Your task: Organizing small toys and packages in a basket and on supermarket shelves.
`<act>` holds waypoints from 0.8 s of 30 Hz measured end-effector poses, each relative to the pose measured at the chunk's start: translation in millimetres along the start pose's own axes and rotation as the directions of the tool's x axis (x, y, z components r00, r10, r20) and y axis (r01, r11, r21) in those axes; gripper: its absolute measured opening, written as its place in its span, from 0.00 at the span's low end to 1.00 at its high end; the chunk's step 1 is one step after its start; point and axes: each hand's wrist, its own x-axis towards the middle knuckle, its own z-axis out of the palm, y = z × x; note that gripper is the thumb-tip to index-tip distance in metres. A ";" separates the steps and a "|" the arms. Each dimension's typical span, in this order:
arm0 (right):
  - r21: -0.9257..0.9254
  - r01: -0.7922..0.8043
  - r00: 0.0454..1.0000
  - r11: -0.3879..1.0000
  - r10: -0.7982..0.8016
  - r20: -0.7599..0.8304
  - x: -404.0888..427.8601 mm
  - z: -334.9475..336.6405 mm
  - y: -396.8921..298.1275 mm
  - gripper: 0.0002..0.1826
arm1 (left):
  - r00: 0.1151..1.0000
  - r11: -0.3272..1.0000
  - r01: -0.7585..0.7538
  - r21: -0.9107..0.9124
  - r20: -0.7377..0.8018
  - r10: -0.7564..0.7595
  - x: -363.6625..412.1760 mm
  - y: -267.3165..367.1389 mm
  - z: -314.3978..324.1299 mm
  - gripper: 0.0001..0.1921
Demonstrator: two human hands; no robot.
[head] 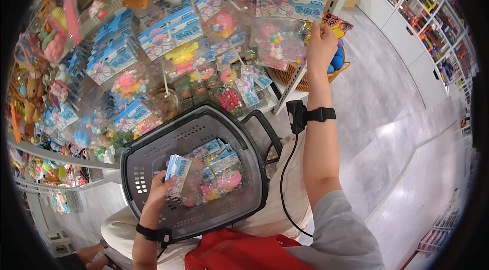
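Note:
My left hand [157,188] holds a small stack of bagged toys with blue header cards [178,168] by the card edge, inside a grey plastic shopping basket [147,155]. More bagged squishy toys [225,170], pink and yellow, lie on the basket's bottom. At the upper right my right hand [321,40] is raised, its fingertips pinched at the right edge of a bagged toy with a blue header card [288,8] on the display rack. That bag holds pink pieces and coloured beads. Whether the bag still hangs on its hook is not visible. Both wrists wear black straps with small devices.
Bagged toys [172,33] hang on metal hooks across the rack. Plush toys and keychains [34,90] crowd its left side. A wicker basket [300,79] with blue balls stands behind the rack's upright [292,84]. White shelving [405,33] lines the right. Another person's legs [93,256] show lower left.

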 end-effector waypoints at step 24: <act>0.713 -0.698 0.575 -0.074 0.535 0.618 9.5 23.2 -7.4 0.12 | 0.995 0.999 0.041 0.005 0.096 -0.041 12.4 16.1 42.2 0.06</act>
